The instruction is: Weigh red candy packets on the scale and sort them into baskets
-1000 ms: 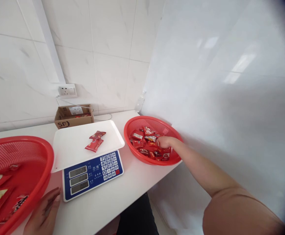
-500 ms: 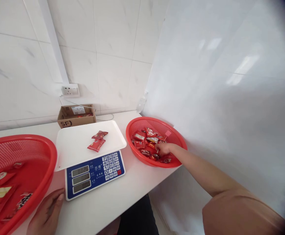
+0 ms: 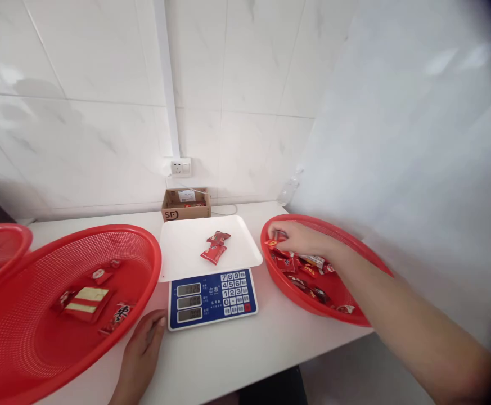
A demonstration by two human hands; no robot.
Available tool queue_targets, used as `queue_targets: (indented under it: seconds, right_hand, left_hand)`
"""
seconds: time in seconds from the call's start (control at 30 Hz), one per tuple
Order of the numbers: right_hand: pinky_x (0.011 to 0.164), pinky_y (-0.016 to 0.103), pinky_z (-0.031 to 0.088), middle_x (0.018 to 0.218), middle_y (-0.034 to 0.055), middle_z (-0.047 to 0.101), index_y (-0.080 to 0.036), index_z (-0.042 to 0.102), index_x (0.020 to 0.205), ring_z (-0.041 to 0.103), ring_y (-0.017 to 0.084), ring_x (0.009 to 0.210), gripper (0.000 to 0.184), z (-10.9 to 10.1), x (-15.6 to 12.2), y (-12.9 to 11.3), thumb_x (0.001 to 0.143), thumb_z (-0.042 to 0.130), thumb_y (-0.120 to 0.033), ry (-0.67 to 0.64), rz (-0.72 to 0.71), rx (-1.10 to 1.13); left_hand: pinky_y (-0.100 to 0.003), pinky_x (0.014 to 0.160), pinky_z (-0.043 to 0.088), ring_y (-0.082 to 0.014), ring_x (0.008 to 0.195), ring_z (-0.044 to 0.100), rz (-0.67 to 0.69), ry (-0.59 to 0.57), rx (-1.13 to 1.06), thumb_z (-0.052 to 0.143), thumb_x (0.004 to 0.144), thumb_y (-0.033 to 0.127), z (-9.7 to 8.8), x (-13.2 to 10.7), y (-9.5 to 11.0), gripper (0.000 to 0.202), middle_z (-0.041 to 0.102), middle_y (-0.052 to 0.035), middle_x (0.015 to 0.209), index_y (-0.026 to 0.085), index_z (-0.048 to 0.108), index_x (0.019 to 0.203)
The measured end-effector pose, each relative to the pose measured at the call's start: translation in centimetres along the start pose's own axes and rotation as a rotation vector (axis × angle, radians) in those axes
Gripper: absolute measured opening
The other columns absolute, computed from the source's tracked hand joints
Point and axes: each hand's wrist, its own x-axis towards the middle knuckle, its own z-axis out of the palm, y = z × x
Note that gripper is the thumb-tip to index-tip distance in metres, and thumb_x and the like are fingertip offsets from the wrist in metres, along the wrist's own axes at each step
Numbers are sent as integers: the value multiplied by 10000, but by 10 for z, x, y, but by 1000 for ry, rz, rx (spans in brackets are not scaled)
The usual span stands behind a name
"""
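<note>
Right hand (image 3: 300, 239) at the right basket's (image 3: 287, 292) far-left rim, grip curled over the sweets (image 3: 308, 265), hold unclear, scale tray (image 3: 186, 247) just to its left; left hand (image 3: 142, 351) lies flat, empty, on the desk (image 3: 249, 349).

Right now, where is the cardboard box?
In the head view, the cardboard box sits at the back centre of the counter, against the tiled wall, just behind the scale and directly below the wall socket.
</note>
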Motion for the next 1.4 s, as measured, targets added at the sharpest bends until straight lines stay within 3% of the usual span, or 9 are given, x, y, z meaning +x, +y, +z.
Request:
queue_targets:
  seconds: [0.17, 0.33, 0.57, 0.73, 1.03, 1.1, 1.17, 1.27, 1.4]
  right_hand:
    - [521, 194, 381, 762, -2, 565, -203, 605, 813, 506, 114, 632, 308, 34, 43, -44, 569, 531, -29, -38, -89, 62]
    - [488, 195, 388, 826, 13, 588, -194, 562, 984, 512, 99, 597, 336, 47, 70, -67, 662, 532, -101, 37, -133, 153]
    - [650, 220, 434, 982, 27, 604, -192, 564, 1011, 555, 111, 787, 286, 66, 91, -98, 760, 451, -112, 174, -207, 241]
    - [631, 224, 446, 987, 43, 623, -190, 568, 1027, 572, 119, 764, 254, 68, 85, -96, 787, 490, -167, 186, -212, 249]
    - [350, 200, 378, 896, 19, 652, -285, 480, 1185, 523, 97, 482, 419, 65, 76, -52, 820, 479, -489, 143, -71, 176]
    - [409, 216, 427, 913, 32, 645, -275, 491, 1204, 554, 114, 542, 427, 68, 79, -47, 835, 457, -488, 166, -96, 93]
    - [590, 253, 488, 988, 56, 624, -262, 530, 1196, 593, 149, 728, 384, 72, 83, -50, 852, 464, -421, 205, -147, 21]
    - [866, 341, 416, 1185, 83, 532, -267, 607, 1138, 493, 219, 1060, 308, 83, 89, -69, 862, 471, -282, 241, -281, -157]
    - [862, 390, 391, 1301, 82, 446, -313, 603, 1148, 427, 256, 1115, 320, 109, 98, -113, 885, 424, -280, 172, -519, -443]
  left_hand:
    - [-427, 879, 480, -261, 986, 595, -89, 63, -103, 517, 699, 546, 1, -2, 2, 435, 638, -82, 1029, 200, 583, 955]
    - [-427, 894, 474, -258, 1013, 584, -93, 52, -151, 531, 705, 530, 2, -2, -2, 429, 624, -87, 1069, 202, 569, 980]
    - [-435, 914, 458, -257, 1024, 576, -116, 47, -150, 519, 702, 555, 2, -4, 2, 468, 614, -90, 1090, 195, 564, 998]
    - [-430, 867, 485, -266, 999, 586, -96, 59, -143, 518, 697, 565, 1, -3, 6, 463, 625, -92, 1057, 194, 578, 966]
    - [-437, 882, 466, -252, 963, 592, -87, 31, -116, 496, 723, 558, 0, -2, 2, 431, 628, -83, 1007, 197, 564, 948]
    - [-435, 889, 462, -250, 970, 588, -94, 24, -113, 487, 728, 558, 0, -2, 3, 431, 624, -83, 1012, 198, 559, 954]
    - [-431, 889, 462, -248, 968, 587, -95, 28, -113, 490, 722, 557, 0, -2, 4, 435, 623, -83, 1012, 196, 559, 953]
    - [-429, 879, 470, -248, 954, 594, -90, 45, -121, 502, 708, 555, 1, -1, 7, 434, 630, -85, 998, 193, 567, 938]
    - [-432, 855, 483, -250, 927, 606, -71, 61, -138, 508, 717, 535, 2, -1, 8, 400, 643, -86, 965, 193, 576, 913]
